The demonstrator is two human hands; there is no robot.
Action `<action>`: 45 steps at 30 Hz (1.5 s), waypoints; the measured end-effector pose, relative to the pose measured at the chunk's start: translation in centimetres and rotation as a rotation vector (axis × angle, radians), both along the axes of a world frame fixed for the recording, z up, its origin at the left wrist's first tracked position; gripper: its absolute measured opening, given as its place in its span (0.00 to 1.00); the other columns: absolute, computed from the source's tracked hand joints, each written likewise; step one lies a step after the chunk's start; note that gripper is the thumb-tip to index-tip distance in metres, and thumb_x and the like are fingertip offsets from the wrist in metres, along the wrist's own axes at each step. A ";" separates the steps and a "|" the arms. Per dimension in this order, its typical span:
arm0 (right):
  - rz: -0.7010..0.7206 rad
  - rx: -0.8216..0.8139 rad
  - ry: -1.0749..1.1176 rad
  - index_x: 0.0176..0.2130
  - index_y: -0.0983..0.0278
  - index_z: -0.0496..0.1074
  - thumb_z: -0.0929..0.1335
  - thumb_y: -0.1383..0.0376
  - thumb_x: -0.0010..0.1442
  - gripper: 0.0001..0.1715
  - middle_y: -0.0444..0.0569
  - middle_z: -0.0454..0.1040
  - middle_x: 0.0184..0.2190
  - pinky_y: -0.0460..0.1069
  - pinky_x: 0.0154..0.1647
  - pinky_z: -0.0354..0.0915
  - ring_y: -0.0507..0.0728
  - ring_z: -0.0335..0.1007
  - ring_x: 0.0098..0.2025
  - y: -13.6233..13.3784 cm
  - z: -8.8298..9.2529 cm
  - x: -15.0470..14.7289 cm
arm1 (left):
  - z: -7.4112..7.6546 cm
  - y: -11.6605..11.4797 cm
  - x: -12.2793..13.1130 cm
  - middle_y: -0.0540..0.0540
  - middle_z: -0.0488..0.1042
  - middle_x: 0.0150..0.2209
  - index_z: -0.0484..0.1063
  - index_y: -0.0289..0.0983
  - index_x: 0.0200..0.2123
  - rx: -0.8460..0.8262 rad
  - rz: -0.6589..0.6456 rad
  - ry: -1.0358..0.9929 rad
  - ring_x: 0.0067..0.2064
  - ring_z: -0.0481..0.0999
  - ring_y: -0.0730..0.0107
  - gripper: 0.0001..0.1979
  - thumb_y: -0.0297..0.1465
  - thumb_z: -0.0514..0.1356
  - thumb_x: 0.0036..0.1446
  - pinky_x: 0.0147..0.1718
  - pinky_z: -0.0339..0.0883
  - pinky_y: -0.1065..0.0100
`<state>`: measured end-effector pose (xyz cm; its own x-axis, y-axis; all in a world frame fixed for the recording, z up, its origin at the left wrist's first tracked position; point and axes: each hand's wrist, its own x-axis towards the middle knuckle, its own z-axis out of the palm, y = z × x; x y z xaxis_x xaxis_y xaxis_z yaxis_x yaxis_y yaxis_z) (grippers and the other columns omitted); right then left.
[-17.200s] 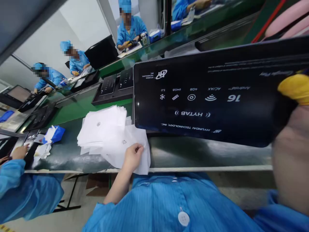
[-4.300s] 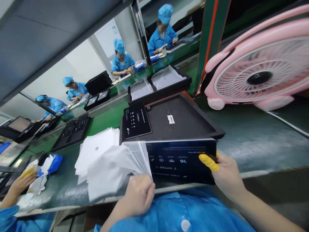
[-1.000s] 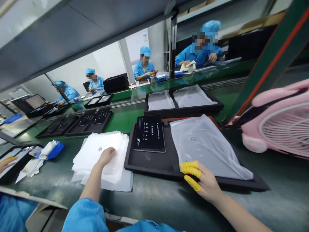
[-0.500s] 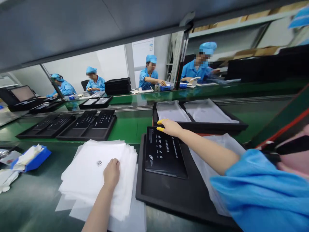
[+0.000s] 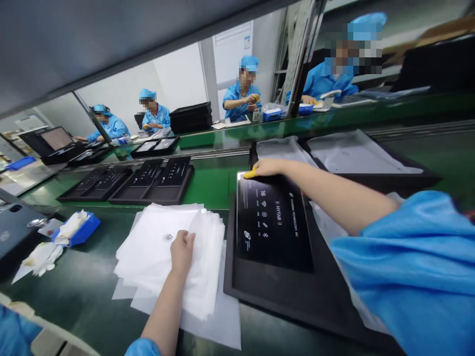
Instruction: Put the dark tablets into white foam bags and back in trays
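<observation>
My left hand (image 5: 181, 249) lies on a stack of white sheets (image 5: 159, 244) on the green bench, its fingers curled onto the top sheet. My right hand (image 5: 265, 168), with yellow finger cots, reaches across and grips the far edge of a black tablet (image 5: 272, 225) printed with white icons. The tablet lies in the left half of a black tray (image 5: 260, 296), tilted up slightly at the far end. A clear bag (image 5: 322, 217) lies in the right half, mostly hidden by my blue sleeve.
Another black tray (image 5: 426, 173) with bagged tablets sits behind. Two trays of dark tablets (image 5: 148, 180) stand on the green conveyor to the left. A blue box of wipes (image 5: 76, 230) is at the left. Several people in blue work across the line.
My right hand has stayed at the tablet's far edge and lifted it a little. My left hand stays on the white sheets. The view has shifted closer.
</observation>
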<state>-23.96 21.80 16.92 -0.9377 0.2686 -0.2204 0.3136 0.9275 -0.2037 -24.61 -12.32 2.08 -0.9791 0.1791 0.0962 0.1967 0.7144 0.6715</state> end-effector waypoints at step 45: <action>-0.202 -0.356 1.450 0.25 0.64 0.71 0.67 0.61 0.53 0.09 0.45 0.71 0.18 0.44 0.20 0.61 0.50 0.65 0.19 -10.7 -8.5 31.0 | 6.9 8.3 9.2 0.45 0.72 0.29 0.63 0.38 0.31 -0.139 -0.201 -0.025 0.28 0.71 0.68 0.09 0.31 0.44 0.58 0.31 0.61 0.69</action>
